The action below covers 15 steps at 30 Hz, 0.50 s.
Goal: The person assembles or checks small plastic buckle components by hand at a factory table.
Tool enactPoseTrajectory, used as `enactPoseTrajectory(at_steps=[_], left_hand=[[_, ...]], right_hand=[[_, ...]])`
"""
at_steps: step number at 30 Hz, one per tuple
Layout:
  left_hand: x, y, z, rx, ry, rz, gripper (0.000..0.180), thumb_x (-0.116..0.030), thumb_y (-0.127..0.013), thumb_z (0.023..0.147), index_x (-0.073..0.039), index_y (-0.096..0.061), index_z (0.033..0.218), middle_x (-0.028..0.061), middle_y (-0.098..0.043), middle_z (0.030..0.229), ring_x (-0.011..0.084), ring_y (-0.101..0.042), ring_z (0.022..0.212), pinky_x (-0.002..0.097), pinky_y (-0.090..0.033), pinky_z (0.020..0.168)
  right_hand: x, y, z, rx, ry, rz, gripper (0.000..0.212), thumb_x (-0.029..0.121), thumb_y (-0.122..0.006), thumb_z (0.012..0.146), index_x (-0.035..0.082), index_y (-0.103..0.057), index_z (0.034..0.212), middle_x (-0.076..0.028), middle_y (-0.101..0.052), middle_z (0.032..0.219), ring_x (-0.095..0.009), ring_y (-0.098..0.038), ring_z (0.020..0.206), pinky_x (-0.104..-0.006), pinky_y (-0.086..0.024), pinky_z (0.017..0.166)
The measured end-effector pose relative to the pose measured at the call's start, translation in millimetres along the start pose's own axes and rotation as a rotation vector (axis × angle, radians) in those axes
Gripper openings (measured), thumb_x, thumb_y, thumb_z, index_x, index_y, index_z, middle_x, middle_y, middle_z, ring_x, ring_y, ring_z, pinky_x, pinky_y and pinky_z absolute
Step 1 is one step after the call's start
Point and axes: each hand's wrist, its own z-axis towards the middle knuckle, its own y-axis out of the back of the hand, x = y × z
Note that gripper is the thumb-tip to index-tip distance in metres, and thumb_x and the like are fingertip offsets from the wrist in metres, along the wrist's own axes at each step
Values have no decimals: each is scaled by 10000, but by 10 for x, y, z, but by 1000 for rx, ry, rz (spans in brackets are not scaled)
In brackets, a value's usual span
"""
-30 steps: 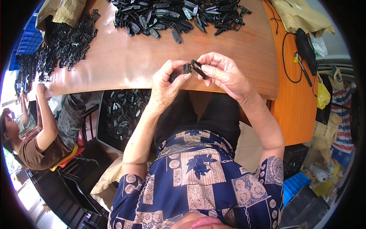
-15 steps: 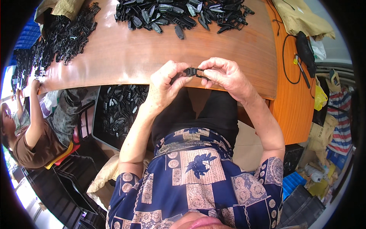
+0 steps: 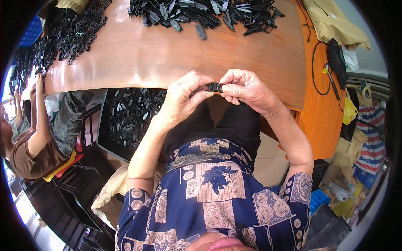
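Cluttered workshop, brown wooden worktable curving across the top of the head view, its far edge heaped with a pile of small black plastic parts; a second heap of the same black parts sits at the table's left end. Below the near edge, a dark bin of loose black pieces sits just left of the person's lap. A co-worker in a brown shirt reaches to the table at far left. Black cable and tool lie on the orange side surface at right.

Both hands meet just above the table's near edge. Left hand and right hand are each pinched on opposite ends of one small black plastic clip — thumbs and forefingers closed tight on it, other fingers curled.

The clip looks light, stiff, hard moulded plastic, probably smooth enough to slip from a loose pinch. Too small for a full grasp — fingertip hold at the two ends suits it, middle left bare. Likely tough, though thin tabs could snap if bent.
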Motion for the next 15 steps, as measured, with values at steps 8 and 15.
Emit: enactPoseTrajectory(at_steps=[8, 15], left_hand=[[-49, 16, -108, -36, -54, 99, 247, -42, -720, 753, -14, -614, 975, 111, -569, 790, 273, -589, 677, 333, -485, 610], [-176, 65, -164, 88, 41, 127, 233, -52, -721, 752, 11, -599, 940, 134, -582, 789, 300, -595, 709, 348, -486, 631]], right_hand=[[16, -115, 5, -100, -120, -116, 169, 177, -680, 874, 36, -614, 939, -12, -607, 778, -39, -534, 637, -171, -388, 481], [-70, -68, 30, -13, -258, -54, 187, 190, -678, 876, 28, -607, 937, -22, -616, 780, -51, -561, 642, -162, -355, 441]])
